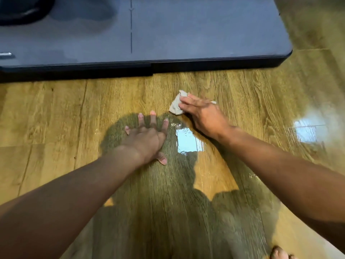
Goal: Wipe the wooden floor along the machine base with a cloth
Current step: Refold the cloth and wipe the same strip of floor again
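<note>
A small crumpled whitish cloth [176, 105] lies on the glossy wooden floor [56, 113], a short way in front of the dark machine base [168, 40]. My right hand [203, 114] presses down on the cloth, its fingers laid over it; most of the cloth is hidden under the palm. My left hand [147, 137] rests flat on the floor to the left of the cloth, fingers spread, holding nothing. The base's black front edge [112, 71] runs across the view above both hands.
The base's rounded corner [285, 55] ends at the right, with bare floor beyond it. A dark round part [24, 10] stands on the base at top left. Bright window reflections [188, 141] shine on the floor. Toes [279, 253] show at the bottom right.
</note>
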`<state>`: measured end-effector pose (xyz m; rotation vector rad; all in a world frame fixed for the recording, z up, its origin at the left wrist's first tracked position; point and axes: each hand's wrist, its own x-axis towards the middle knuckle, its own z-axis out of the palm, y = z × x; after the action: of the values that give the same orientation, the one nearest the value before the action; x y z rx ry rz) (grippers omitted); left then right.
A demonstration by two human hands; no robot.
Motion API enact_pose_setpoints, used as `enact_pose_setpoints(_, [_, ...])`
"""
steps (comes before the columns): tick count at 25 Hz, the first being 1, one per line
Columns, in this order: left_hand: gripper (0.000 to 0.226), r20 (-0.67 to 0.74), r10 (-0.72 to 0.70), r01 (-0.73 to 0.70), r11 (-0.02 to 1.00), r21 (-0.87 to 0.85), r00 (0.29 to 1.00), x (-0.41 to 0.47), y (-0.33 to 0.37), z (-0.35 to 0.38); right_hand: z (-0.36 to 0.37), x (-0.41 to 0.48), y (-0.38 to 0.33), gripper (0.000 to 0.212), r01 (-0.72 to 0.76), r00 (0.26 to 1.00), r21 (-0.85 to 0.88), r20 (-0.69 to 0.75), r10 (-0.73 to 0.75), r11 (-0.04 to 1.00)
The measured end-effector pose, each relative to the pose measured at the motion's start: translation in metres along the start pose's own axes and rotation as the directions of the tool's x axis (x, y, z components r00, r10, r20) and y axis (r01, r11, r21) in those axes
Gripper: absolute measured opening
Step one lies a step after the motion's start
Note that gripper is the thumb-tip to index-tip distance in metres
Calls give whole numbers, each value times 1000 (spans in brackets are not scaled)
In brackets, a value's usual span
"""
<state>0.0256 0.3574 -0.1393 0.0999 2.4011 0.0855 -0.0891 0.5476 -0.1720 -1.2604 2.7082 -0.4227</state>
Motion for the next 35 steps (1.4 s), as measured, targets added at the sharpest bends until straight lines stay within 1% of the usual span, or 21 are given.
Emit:
enact_pose_setpoints(1, [118, -2, 0, 0, 1000, 4, 1000, 0, 0, -1, -6, 6, 12, 41, 89, 995, -25, 42, -88, 996])
enact_pose_setpoints(2, [117, -2, -1, 1, 1000, 8, 1000, -1, 1, 0, -15, 21, 23, 39, 81, 995, -58, 59, -77, 995])
enact_pose_setpoints(6, [121, -36, -14, 14, 1000, -17, 999, -1, 0, 4, -13, 44, 26, 43, -302, 953, -34, -52, 300, 953])
enact_pose_setpoints(7, [124, -44, -22, 20, 999, -43, 999, -2, -2, 3, -4, 27, 8, 44, -277, 960, -21, -57, 276, 961])
enact_pose_setpoints(9, [130, -53, -35, 32, 998, -52, 998, -3, -5, 3, 11, -27, -24, 42, -29, 1000, 29, 3, 29, 999])
enact_pose_setpoints(11, [133, -68, -35, 35, 999, -7, 997, -4, -6, 2, 2, -46, -18, 39, 166, 980, 45, 101, -170, 985])
enact_pose_setpoints(12, [133, -74, -31, 32, 999, 13, 997, -5, -6, 1, -6, -37, -10, 38, 147, 984, 23, 94, -149, 989])
enact_pose_setpoints(15, [134, -68, -2, 3, 1000, 10, 998, -10, -14, -3, -12, -19, -9, 40, -271, 962, 58, 13, 271, 961])
enact_pose_setpoints(16, [136, -60, -6, 7, 1000, 5, 998, -14, -21, -3, -5, -31, -25, 43, -307, 951, 83, 3, 308, 948])
enact_pose_setpoints(18, [138, -57, -44, 47, 998, 39, 997, -21, -35, 1, 13, -83, -61, 48, -91, 996, 93, 6, 91, 991])
enact_pose_setpoints(20, [138, -68, -80, 85, 993, 81, 994, -26, -42, 5, 11, -126, -75, 47, 205, 977, 97, 48, -210, 974])
enact_pose_setpoints(21, [138, -65, -92, 97, 992, 86, 994, -27, -43, 6, 8, -126, -67, 45, 270, 959, 82, 68, -276, 959])
enact_pose_setpoints(22, [138, -64, -94, 99, 992, 78, 994, -28, -43, 6, 1, -117, -61, 42, 228, 970, 71, 75, -233, 971])
enact_pose_setpoints(24, [137, -69, -83, 86, 995, 42, 994, -28, -44, 5, -1, -94, -56, 39, -52, 999, 136, 6, 51, 989])
enact_pose_setpoints(25, [136, -75, -85, 87, 996, 24, 993, -30, -47, 4, 2, -89, -65, 41, -193, 979, 185, -33, 202, 964])
enact_pose_setpoints(26, [135, -81, -101, 103, 995, 10, 992, -32, -52, 4, 11, -96, -76, 44, -230, 966, 240, -58, 250, 943])
enact_pose_setpoints(27, [135, -85, -131, 131, 991, -5, 988, -33, -56, 5, 22, -109, -90, 47, -170, 980, 298, -50, 193, 939])
enact_pose_setpoints(29, [137, -73, -195, 193, 981, -29, 978, -36, -61, 7, 40, -152, -120, 58, 101, 993, 361, 26, -118, 927])
enact_pose_setpoints(31, [139, -55, -217, 215, 976, -34, 975, -36, -62, 6, 36, -167, -120, 71, 334, 932, 248, 61, -358, 910])
enact_pose_setpoints(33, [141, -31, -200, 199, 980, -26, 979, -35, -62, 3, 27, -140, -97, 63, 342, 924, 198, 108, -367, 919])
enact_pose_setpoints(35, [143, -6, -179, 179, 984, -15, 984, -34, -66, -1, 19, -105, -85, 57, 129, 987, 173, 71, -143, 976])
